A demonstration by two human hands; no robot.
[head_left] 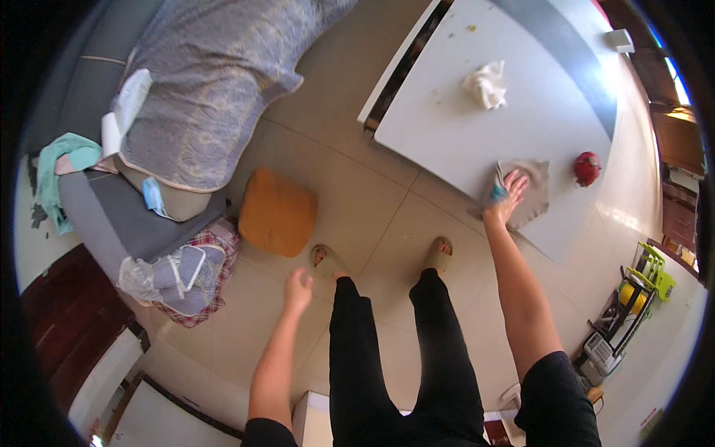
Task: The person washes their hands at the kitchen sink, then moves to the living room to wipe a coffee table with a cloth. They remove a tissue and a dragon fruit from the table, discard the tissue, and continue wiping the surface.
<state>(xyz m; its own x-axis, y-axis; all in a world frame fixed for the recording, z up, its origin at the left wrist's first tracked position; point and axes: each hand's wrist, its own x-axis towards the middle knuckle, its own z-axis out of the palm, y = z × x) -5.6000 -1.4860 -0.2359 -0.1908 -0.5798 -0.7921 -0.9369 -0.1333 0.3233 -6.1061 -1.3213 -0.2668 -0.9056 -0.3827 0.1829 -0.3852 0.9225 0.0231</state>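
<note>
My right hand (507, 196) presses palm down on a grey-brown cloth (533, 190) at the near edge of the white table (430, 128). A teal patch shows beside the thumb side of that hand, and the cloth's edge is folded up there. On the same table, a crumpled cream cloth or tissue (487, 86) lies farther back. To the right of my right hand sits a round dark red fruit, perhaps a pomegranate (587, 169). My left hand (298, 291) hangs in the air over the tiled floor, empty, its fingers loosely bent and apart.
An orange-brown stool (278, 212) stands left of my feet. The grey sofa (111, 218) has a patterned cover (206, 100) and a blue face mask (153, 195). Small crumbs (472, 28) dot the table; a white cup-like object (620, 41) stands at its far side.
</note>
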